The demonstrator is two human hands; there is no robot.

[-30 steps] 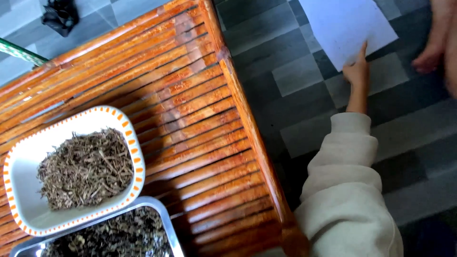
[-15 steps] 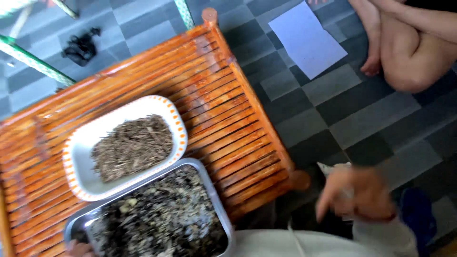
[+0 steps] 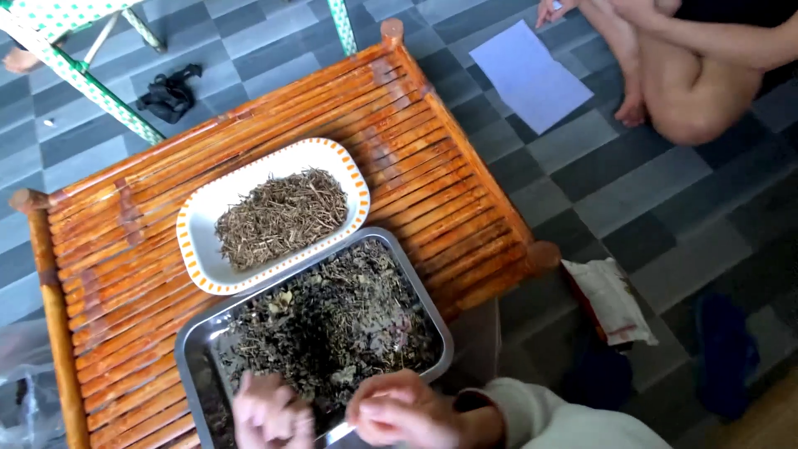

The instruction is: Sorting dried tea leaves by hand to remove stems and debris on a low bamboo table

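My left hand (image 3: 268, 413) and my right hand (image 3: 397, 411) are both at the near edge of a steel tray (image 3: 191, 345) on a low bamboo table (image 3: 432, 158). The tray holds a dark pile of dried herbs (image 3: 332, 324). Both hands have curled fingers resting in the herbs; whether they pinch any bits is blurred. Behind the steel tray sits a white dish with an orange rim (image 3: 199, 224), holding lighter brown dried stems (image 3: 281, 216). A cream sleeve (image 3: 532, 411) covers my right arm.
Another person's bare legs (image 3: 682, 91) are folded on the tiled floor at the top right, by a sheet of white paper (image 3: 532, 75). A crumpled packet (image 3: 611, 299) lies right of the table. Green-patterned furniture legs (image 3: 91, 87) and a black object (image 3: 170, 93) stand beyond the table.
My right hand left the paper on the floor and came back to the steel tray. My left hand has come into view there too. The view swung back onto the table.
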